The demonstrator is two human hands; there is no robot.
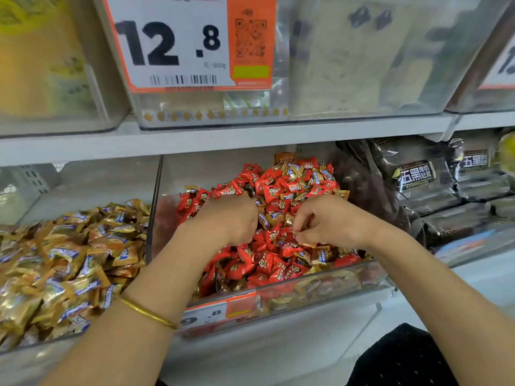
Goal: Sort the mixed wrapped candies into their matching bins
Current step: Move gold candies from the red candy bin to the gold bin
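Note:
A clear middle bin (328, 288) holds a heap of red wrapped candies (267, 263) with gold wrapped candies (320, 254) mixed among them. Both my hands are down in this heap. My left hand (231, 221) has its fingers curled into the candies; what it holds is hidden. My right hand (323, 221) pinches a small wrapped candy at its fingertips, just above the pile. To the left, a second bin (33, 344) is full of gold candies (67, 263) with blue and white labels.
A shelf (223, 137) hangs close above the bins, carrying clear boxes and a 12.8 price tag (172, 43). Dark packaged goods (418, 176) fill the bin on the right. A gold bangle (147, 313) circles my left wrist.

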